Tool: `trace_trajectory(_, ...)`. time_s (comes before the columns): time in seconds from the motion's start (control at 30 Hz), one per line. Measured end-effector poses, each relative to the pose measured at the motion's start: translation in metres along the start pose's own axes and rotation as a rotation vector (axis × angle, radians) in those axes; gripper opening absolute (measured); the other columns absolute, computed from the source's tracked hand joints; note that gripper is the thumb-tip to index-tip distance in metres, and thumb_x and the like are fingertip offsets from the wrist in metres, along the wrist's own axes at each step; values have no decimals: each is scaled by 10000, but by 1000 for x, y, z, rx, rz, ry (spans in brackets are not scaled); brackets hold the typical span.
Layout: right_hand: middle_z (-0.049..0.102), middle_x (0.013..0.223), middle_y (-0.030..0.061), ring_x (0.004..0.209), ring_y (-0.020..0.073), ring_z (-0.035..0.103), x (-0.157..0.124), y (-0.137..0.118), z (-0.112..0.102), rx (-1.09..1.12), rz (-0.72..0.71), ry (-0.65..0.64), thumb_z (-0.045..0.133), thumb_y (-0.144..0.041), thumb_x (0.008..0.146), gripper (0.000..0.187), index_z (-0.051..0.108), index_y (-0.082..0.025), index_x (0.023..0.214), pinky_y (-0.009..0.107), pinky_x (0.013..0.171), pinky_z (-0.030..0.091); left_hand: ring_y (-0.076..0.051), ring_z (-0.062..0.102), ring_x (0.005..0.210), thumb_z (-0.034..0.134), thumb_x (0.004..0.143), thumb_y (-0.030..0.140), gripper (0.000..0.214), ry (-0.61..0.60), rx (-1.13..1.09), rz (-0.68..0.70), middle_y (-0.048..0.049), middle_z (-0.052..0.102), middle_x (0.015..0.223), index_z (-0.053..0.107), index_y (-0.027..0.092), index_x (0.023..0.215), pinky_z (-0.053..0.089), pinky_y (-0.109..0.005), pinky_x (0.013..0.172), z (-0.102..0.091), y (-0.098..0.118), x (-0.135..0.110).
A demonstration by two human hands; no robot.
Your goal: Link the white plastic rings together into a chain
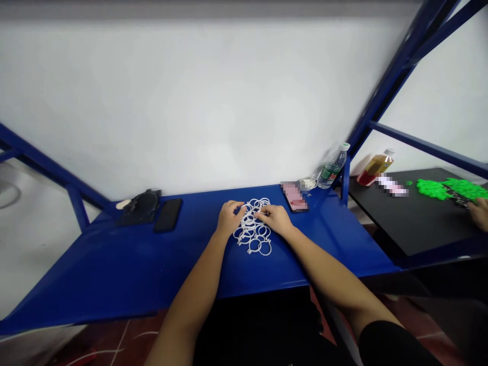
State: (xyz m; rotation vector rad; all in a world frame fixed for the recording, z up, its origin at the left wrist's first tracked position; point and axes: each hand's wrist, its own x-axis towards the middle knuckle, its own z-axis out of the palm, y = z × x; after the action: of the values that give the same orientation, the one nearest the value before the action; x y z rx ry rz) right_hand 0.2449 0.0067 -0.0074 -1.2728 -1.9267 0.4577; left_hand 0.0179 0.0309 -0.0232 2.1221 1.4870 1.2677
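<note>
A cluster of linked white plastic rings (pixel 254 233) lies on the blue table (pixel 152 264), near its middle. My left hand (pixel 229 217) rests on the cluster's left edge, fingers curled onto the rings. My right hand (pixel 275 217) sits at the cluster's upper right, fingertips pinched on a ring. Both forearms reach in from the bottom of the view.
A black phone (pixel 168 214) and a dark bundle (pixel 140 206) lie at the left rear. A clear water bottle (pixel 333 166) leans by the blue post. On the black table (pixel 415 223) to the right are green pieces (pixel 450 189), an orange bottle (pixel 375 169), and another person's hand (pixel 480 212).
</note>
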Motion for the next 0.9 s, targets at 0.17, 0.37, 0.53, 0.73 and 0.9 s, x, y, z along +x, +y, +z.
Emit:
trace_trajectory(0.17,804,937,52,693,168,692,-1,3,4,-45,-85,-27,672,-503,974,295,792,-239,1031,262,678,463,-282,618,1288,667,961,395,309,-100,85,9,-93,703,1348,747,228,1208,459,-481,1155,2,0,-2)
trace_trajectory(0.37,809,986,85,791,206,736,-1,7,6,-36,-155,-38,770,-559,892,417,798,-220,1133,304,778,550,-290,539,1426,581,1019,426,411,-329,170,-20,-90,624,1491,663,235,1373,397,-509,1225,6,0,-6)
trace_trajectory(0.53,730,1323,134,1197,305,684,6,6,-8,-35,-221,4,780,-600,865,592,724,-229,1323,473,1066,520,-271,547,1422,568,1025,399,374,-349,190,-20,-74,656,1453,677,244,1347,387,-472,1237,7,-1,-5)
trace_trajectory(0.73,412,1644,217,1560,426,327,26,15,-19,-166,-160,-285,719,-743,837,951,525,-150,1554,620,1253,304,-290,456,1507,579,1006,490,529,-398,169,-103,-136,510,1595,601,210,1455,363,-484,1250,-4,15,1)
trace_trajectory(0.9,362,1674,188,1586,439,247,37,20,-8,-231,-127,-436,563,-804,905,924,493,-179,1582,654,1269,236,-322,376,1554,576,1002,478,593,-513,251,-45,-152,424,1652,527,206,1527,317,-528,1265,-12,25,14)
